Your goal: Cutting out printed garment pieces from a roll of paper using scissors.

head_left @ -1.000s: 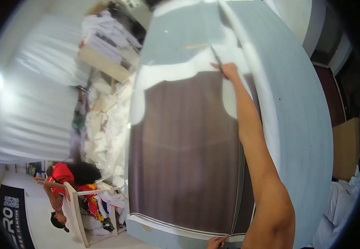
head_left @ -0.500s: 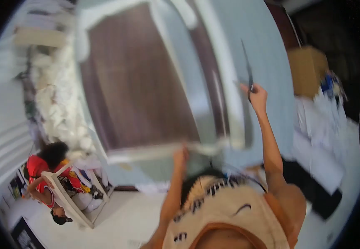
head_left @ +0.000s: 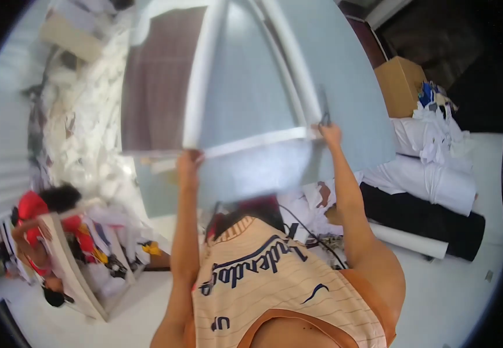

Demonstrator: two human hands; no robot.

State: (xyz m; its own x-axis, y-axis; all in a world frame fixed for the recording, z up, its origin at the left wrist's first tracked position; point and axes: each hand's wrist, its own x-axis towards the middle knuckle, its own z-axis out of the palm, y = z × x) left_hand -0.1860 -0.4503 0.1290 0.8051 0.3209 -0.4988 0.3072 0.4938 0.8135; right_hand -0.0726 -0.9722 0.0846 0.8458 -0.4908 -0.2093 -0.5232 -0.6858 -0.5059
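Observation:
My left hand (head_left: 188, 161) is closed on the near edge of a brown sheet with white margins (head_left: 159, 87), at its near right corner, where a long white margin is folded or raised. In my right hand (head_left: 331, 134) I hold dark scissors (head_left: 324, 118), blades pointing away from me. That hand is at the near end of a long white strip (head_left: 292, 52), and whether its fingers also touch the strip is blurred. Another white band (head_left: 257, 142) runs crosswise between my two hands. Everything lies over a pale blue-grey table (head_left: 350, 87).
Heaps of white scraps (head_left: 83, 127) lie left of the table. A person in red (head_left: 33, 232) is by a wooden frame (head_left: 74, 267) at the lower left. At right are a cardboard box (head_left: 399, 87), white fabric rolls (head_left: 425, 180) and a black roll (head_left: 425, 220).
My left hand has moved left and away from me with the sheet's edge, and the brown area now looks narrower. My right hand, with the scissors, has come left to the strip's end.

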